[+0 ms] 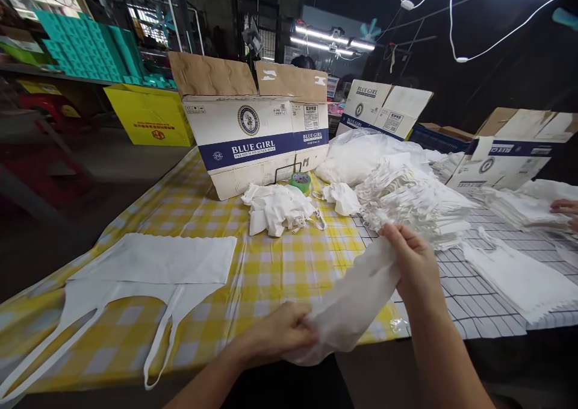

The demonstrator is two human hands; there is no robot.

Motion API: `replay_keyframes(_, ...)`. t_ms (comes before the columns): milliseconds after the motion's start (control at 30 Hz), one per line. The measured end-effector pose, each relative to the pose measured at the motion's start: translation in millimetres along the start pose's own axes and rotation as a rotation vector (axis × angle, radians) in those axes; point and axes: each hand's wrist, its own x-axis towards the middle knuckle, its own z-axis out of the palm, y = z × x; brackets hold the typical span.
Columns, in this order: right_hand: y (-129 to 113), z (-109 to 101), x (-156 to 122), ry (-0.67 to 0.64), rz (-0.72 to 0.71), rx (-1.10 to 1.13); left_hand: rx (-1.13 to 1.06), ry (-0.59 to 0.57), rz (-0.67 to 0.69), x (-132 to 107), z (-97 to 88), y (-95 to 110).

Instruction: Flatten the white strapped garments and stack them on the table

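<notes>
Between my hands stretches a thin white fabric piece (356,294), perhaps a garment, slanting over the table's front edge. My left hand (280,334), a little blurred, is closed on its lower left end. At the upper right end, my right hand (418,267) pinches a corner between thumb and fingers. A white camisole (153,261) with thin straps lies spread flat on the left, its straps toward me. Beyond my hands sits a crumpled bunch of white garments (282,207), with a smaller white bundle (342,198) beside it.
A tall pile of white garments (415,198) rises at the right, near another flat white camisole (519,273). Printed cartons (253,141) and a green tape roll (300,182) stand behind. Another person's hand (566,207) shows at the right edge. Checked cloth (217,324) covers the table.
</notes>
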Motion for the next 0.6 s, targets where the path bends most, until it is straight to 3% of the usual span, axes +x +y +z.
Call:
replay_keyframes(167, -14.8, -26.1, 9.1, 0.094, -0.035, 0.032, -0.104, 0.021, 0.015, -39.8, -46.9, 45.2)
replay_keyframes(267, -9.0, -28.4, 19.8, 0.068, -0.058, -0.017, -0.032, 0.106, 0.029, -43.7, -82.4, 56.3)
replay_keyframes(367, 20.2, -20.3, 39.2, 0.030, -0.016, -0.212, 0.286, 0.303, 0.008, -26.1, -114.1, 35.5)
replay_keyframes(467, 68.2, -15.1, 56.6, -0.008, 0.078, -0.591, 0.722, 0.597, -0.167, -3.3, -133.4, -8.0)
replay_keyframes(600, 123.1, -15.8, 59.9, -0.137, -0.041, -0.987, 0.880, 0.663, -0.119, 10.8, -139.4, -49.5)
